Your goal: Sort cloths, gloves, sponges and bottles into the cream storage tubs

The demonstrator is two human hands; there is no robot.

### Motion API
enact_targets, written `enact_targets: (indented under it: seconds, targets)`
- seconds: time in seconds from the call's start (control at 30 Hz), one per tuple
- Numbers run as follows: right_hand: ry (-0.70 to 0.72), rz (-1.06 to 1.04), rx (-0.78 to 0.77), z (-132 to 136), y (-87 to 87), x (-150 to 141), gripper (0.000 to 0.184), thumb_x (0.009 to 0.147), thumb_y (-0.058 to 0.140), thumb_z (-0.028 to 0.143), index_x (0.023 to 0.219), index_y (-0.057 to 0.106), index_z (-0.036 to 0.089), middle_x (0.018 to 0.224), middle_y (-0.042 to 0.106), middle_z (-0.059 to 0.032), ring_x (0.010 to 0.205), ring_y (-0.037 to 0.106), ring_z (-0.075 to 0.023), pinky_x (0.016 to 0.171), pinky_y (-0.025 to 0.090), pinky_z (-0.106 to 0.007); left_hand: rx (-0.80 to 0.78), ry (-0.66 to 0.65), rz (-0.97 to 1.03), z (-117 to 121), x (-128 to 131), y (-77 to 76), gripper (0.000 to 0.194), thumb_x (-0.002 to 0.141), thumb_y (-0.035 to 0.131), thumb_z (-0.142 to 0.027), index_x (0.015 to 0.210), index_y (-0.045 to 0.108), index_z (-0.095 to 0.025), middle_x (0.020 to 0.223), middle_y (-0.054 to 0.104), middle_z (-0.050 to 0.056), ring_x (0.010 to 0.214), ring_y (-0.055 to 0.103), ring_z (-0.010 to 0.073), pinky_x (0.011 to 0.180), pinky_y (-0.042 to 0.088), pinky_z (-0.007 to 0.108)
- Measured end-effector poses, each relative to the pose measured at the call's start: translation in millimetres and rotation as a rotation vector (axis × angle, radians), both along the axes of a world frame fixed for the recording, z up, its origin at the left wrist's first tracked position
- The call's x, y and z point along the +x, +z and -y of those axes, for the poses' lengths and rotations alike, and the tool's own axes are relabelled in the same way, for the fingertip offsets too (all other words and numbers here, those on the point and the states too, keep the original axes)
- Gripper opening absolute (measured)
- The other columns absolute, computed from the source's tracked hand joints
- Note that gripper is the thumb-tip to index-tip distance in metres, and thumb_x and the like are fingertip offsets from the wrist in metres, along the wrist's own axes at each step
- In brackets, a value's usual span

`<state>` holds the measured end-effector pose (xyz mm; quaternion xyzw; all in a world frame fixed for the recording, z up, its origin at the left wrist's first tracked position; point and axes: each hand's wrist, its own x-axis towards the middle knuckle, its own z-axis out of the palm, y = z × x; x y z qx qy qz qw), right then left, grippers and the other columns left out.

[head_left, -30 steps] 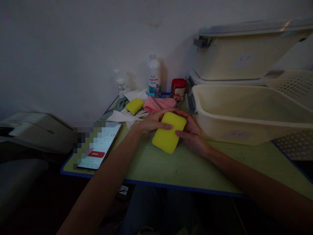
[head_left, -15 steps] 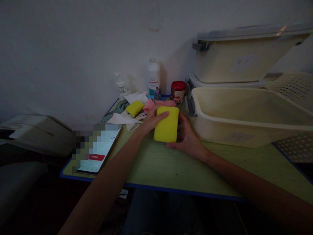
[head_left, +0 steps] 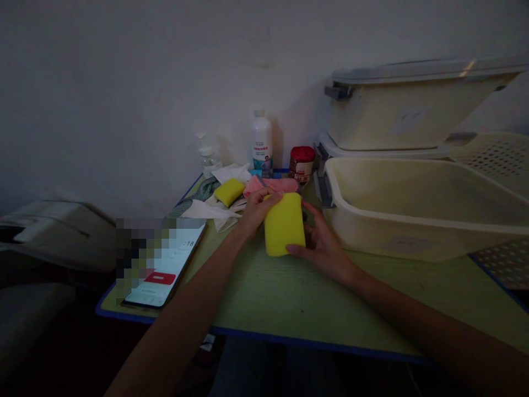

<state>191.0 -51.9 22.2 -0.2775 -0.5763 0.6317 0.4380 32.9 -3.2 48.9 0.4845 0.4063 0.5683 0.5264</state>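
A yellow sponge (head_left: 284, 224) stands nearly upright above the green table (head_left: 289, 286), held between both my hands. My left hand (head_left: 255, 209) grips its upper left corner, with fingers curled over the top edge. My right hand (head_left: 322, 245) cups its right side and bottom, thumb under the lower edge. A second, smaller yellow sponge (head_left: 228, 191) lies behind on a heap of cloths, next to a pink cloth (head_left: 268, 184).
A phone (head_left: 165, 264) with a lit screen lies at the table's left front. A white bottle (head_left: 262, 142), a pump bottle (head_left: 206, 155) and a red-capped jar (head_left: 301, 163) stand against the wall. A large cream tub (head_left: 417, 207) and a lidded bin (head_left: 413, 105) fill the right side.
The sponge has been turned from lying tilted toward me to standing nearly upright. Both hands have shifted round it. The view has dropped slightly.
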Motion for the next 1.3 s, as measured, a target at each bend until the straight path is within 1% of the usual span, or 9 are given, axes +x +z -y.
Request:
enact_targets:
  seconds: [0.23,0.33,0.5,0.63,0.87,1.0,1.1,1.2,1.3]
  targets:
    - [-0.155,0.145,0.122,-2.3,2.1,2.8,0.052,0.073,0.067,0.034,0.121,0.051,0.022,0.116,0.062,-0.0073,0.101,0.061,-0.0235,0.081,0.054,-0.04,-0.021,0.012,0.099,-4.4,-9.2,-0.3,0.044,0.051,0.075,-0.039,0.052,0.037,-0.018,0.051,0.046,-0.007,0.045,0.039,0.0047,0.045,0.029,0.018]
    - [-0.22,0.183,0.192,-3.4,3.0,4.3,0.042,0.075,0.064,0.04,0.112,0.06,0.021,0.113,0.064,-0.0065,0.097,0.061,-0.0229,0.081,0.053,-0.039,-0.072,0.006,0.103,-4.5,-12.7,1.3,0.046,0.05,0.075,-0.04,0.052,0.034,-0.019,0.05,0.044,-0.007,0.044,0.04,0.0056,0.044,0.029,0.019]
    - [-0.249,0.242,0.231,-2.3,7.2,5.6,0.039,0.078,0.059,0.043,0.111,0.061,0.022,0.109,0.065,-0.0056,0.091,0.062,-0.0215,0.079,0.052,-0.038,-0.163,-0.091,-0.026,-2.9,-16.3,4.1,0.042,0.049,0.075,-0.045,0.057,0.044,-0.018,0.049,0.048,-0.005,0.042,0.043,0.0069,0.043,0.032,0.021]
    - [-0.266,0.225,0.174,0.2,9.8,3.7,0.039,0.076,0.061,0.04,0.11,0.055,0.022,0.103,0.064,-0.0055,0.084,0.062,-0.0187,0.071,0.053,-0.033,-0.129,-0.137,-0.04,-0.7,-16.3,5.3,0.042,0.047,0.077,-0.043,0.061,0.046,-0.019,0.053,0.052,-0.006,0.043,0.045,0.0066,0.043,0.033,0.02]
    - [-0.349,0.251,0.166,1.7,12.6,3.3,0.032,0.077,0.058,0.041,0.102,0.05,0.023,0.095,0.06,-0.0046,0.079,0.06,-0.0181,0.065,0.053,-0.031,-0.282,-0.399,-0.107,2.0,-17.8,-2.0,0.037,0.048,0.078,-0.04,0.07,0.061,-0.016,0.063,0.061,0.0,0.05,0.053,0.0104,0.047,0.038,0.022]
    - [-0.366,0.271,0.147,4.1,13.3,3.9,0.032,0.078,0.056,0.044,0.102,0.048,0.024,0.09,0.059,-0.0041,0.077,0.061,-0.019,0.064,0.054,-0.033,-0.347,-0.398,-0.128,0.3,-20.4,-7.2,0.039,0.046,0.081,-0.042,0.07,0.064,-0.016,0.067,0.066,0.005,0.053,0.056,0.0133,0.05,0.04,0.024]
    - [-0.35,0.217,0.127,4.6,10.6,4.4,0.038,0.079,0.052,0.052,0.105,0.046,0.024,0.099,0.059,-0.0065,0.086,0.062,-0.0215,0.069,0.055,-0.035,-0.323,-0.38,-0.1,-0.4,-19.8,-6.4,0.038,0.046,0.082,-0.044,0.067,0.065,-0.017,0.067,0.067,0.006,0.052,0.055,0.0128,0.05,0.04,0.024]
    - [-0.285,0.088,0.145,3.2,7.1,5.1,0.054,0.075,0.054,0.06,0.114,0.041,0.025,0.116,0.056,-0.0099,0.104,0.058,-0.0257,0.081,0.054,-0.039,-0.3,-0.369,-0.067,-1.4,-17.8,-5.4,0.04,0.047,0.081,-0.047,0.067,0.064,-0.016,0.066,0.067,0.006,0.054,0.056,0.0132,0.051,0.04,0.024]
    - [-0.203,0.044,0.169,2.1,6.6,5.5,0.078,0.06,0.071,0.058,0.121,0.035,0.025,0.124,0.051,-0.0121,0.113,0.054,-0.0299,0.086,0.054,-0.042,-0.265,-0.349,-0.055,-2.7,-16.4,-6.7,0.042,0.05,0.079,-0.05,0.068,0.063,-0.016,0.065,0.066,0.005,0.058,0.057,0.0143,0.053,0.041,0.025]
